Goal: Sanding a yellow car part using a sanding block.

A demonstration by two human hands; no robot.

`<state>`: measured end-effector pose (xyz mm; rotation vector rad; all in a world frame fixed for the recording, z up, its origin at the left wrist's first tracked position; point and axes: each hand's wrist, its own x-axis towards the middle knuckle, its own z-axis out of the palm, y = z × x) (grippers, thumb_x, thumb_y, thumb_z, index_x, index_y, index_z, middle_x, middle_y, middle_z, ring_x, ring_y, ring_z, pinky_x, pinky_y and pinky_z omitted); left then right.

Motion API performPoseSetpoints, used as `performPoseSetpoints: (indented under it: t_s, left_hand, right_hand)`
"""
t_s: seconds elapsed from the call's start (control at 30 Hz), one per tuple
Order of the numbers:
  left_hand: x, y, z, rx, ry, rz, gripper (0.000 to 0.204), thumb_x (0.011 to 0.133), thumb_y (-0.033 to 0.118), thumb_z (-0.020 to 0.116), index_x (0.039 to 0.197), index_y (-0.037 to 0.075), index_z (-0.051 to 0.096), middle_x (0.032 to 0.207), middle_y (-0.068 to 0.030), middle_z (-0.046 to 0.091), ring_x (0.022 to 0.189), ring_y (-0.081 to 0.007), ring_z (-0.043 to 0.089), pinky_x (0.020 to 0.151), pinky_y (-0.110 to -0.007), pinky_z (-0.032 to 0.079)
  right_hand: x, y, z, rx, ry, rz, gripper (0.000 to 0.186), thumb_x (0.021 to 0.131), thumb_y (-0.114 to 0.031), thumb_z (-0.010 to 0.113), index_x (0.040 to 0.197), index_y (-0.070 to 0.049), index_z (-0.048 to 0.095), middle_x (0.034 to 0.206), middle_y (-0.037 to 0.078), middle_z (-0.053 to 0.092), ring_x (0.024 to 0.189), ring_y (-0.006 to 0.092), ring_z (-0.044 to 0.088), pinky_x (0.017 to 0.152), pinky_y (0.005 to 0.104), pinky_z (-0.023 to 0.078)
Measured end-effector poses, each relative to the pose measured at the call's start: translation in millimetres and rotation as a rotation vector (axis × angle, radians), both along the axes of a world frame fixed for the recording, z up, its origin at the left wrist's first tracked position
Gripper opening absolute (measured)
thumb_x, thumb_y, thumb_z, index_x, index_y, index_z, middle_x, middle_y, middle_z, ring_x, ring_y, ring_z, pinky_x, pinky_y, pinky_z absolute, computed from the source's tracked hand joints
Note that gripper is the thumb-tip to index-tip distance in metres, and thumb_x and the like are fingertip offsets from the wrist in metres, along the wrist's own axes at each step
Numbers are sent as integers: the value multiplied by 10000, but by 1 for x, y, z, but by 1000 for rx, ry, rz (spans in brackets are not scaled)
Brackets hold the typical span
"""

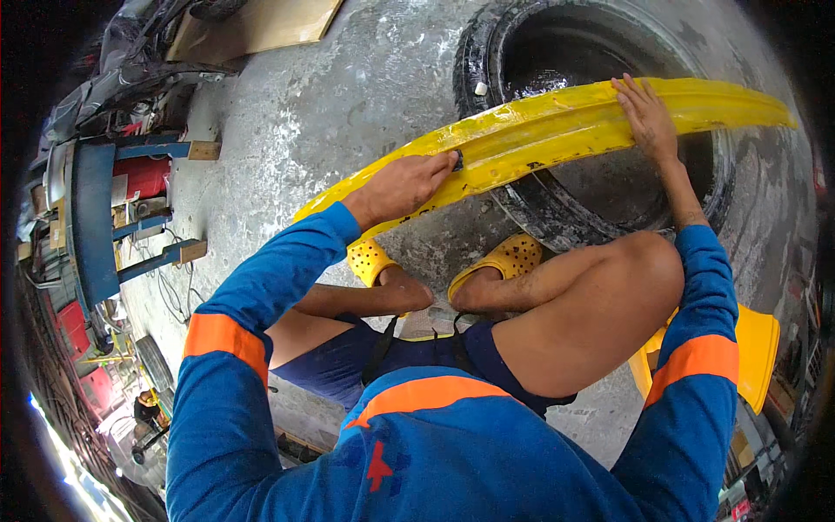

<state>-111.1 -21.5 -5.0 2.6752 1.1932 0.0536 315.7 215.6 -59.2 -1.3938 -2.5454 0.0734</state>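
Observation:
A long, curved yellow strip [539, 119] with a wet-looking shine and dark marks lies across a large black tire [478, 39] on the floor. My left hand [404, 183] presses on the strip left of its middle, fingers closed around a small dark block [457, 160]. My right hand [645, 117] lies on the strip farther right, fingers stretched out over its upper part. Below the strip are my feet in yellow perforated clogs [504, 259].
Blue stands [93, 209] with wooden ends and cables are at left. A wooden board [252, 26] lies at upper left, a yellow plastic stool [757, 357] at right. A person [146, 409] is far off at lower left. The floor is grey concrete [296, 96].

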Motion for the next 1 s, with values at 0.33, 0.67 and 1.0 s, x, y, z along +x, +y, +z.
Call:
performPoseSetpoints:
  t_s: [0.33, 0.67, 1.0]
  left_hand:
    - [15, 2, 31, -21, -59, 44, 460, 966, 67, 548, 1398, -80, 491, 1282, -238, 613, 1068, -398, 675, 915, -454, 578]
    - [49, 31, 22, 78, -234, 24, 477, 950, 68, 561, 1414, -23, 502, 1269, -206, 642, 1018, -390, 691, 859, -447, 592]
    - [108, 75, 9, 83, -324, 43, 240, 894, 62, 588, 1119, -22, 591, 1108, -205, 640, 974, -384, 692, 824, -460, 586]
  right_hand:
    - [1, 7, 3, -11, -149, 4, 497, 1091, -540, 340, 1517, -360, 520, 1602, -13, 468, 1525, 317, 344, 1252, 598, 195]
    - [4, 8, 1, 42, -24, 83, 478, 1097, -477, 356, 1519, -326, 523, 1584, 13, 493, 1504, 357, 369, 1240, 593, 228]
    - [4, 3, 1, 52, -36, 63, 465, 1108, -437, 333, 1507, -317, 538, 1587, -2, 489, 1497, 331, 387, 1247, 569, 234]
